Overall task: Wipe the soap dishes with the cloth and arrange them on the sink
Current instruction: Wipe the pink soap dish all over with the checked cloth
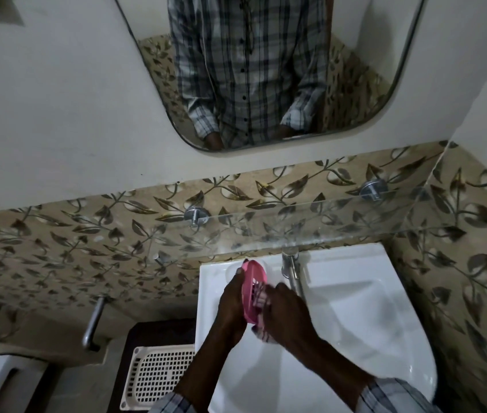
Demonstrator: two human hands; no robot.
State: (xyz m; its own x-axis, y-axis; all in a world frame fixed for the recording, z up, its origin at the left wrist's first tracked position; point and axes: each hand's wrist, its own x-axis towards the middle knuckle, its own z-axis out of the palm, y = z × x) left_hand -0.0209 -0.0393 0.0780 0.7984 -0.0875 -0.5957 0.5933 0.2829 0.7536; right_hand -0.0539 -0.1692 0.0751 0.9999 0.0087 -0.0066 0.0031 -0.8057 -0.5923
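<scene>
A pink slotted soap dish (pixel 251 286) is held on edge above the left part of the white sink (pixel 352 296). My left hand (pixel 231 305) grips it from the left side. My right hand (pixel 288 314) presses a striped cloth (pixel 261 326) against the dish's inner face, and the cloth's end hangs below the dish. Both hands meet over the sink's left rim, close to the tap.
A chrome tap (pixel 291 271) stands at the sink's back centre. A glass shelf (pixel 310 225) on metal brackets runs above it, with a mirror (pixel 266 70) higher up. A cream perforated tray (pixel 158 377) lies low left of the sink, beside a wall tap (pixel 94 321).
</scene>
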